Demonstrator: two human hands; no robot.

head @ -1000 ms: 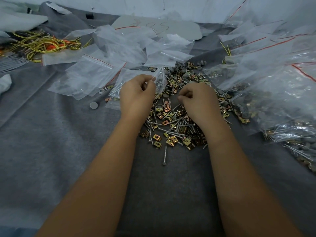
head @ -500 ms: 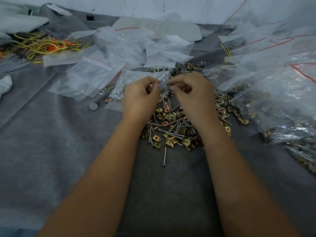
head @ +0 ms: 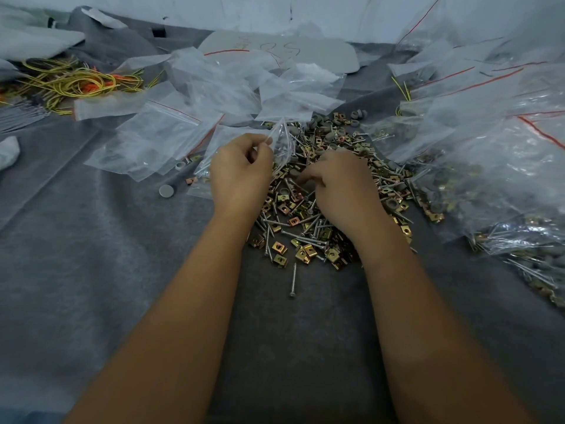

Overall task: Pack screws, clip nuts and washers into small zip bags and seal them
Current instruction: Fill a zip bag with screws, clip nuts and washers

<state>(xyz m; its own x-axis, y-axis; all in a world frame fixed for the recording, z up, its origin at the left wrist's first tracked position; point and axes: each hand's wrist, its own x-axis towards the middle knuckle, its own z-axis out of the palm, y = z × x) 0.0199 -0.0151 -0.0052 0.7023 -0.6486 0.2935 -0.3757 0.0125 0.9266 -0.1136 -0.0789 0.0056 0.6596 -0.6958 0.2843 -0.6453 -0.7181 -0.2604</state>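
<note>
A heap of brass clip nuts, long silver screws and grey washers (head: 308, 221) lies on the grey felt mat. My left hand (head: 240, 172) pinches the mouth of a small clear zip bag (head: 282, 140) at the heap's left edge; some screws show inside the bag. My right hand (head: 339, 186) rests palm down on the heap, its fingertips curled among the screws; what they hold is hidden. One screw (head: 294, 280) lies alone in front of the heap.
Empty zip bags with red seal lines (head: 159, 139) are piled at the back left. Filled bags (head: 504, 185) are heaped at the right. Yellow and orange wires (head: 76, 84) lie far left. A grey cap (head: 166, 190) sits left of the heap.
My right hand has dropped from the bag's mouth back down onto the heap. My left hand still holds the bag, now a little higher.
</note>
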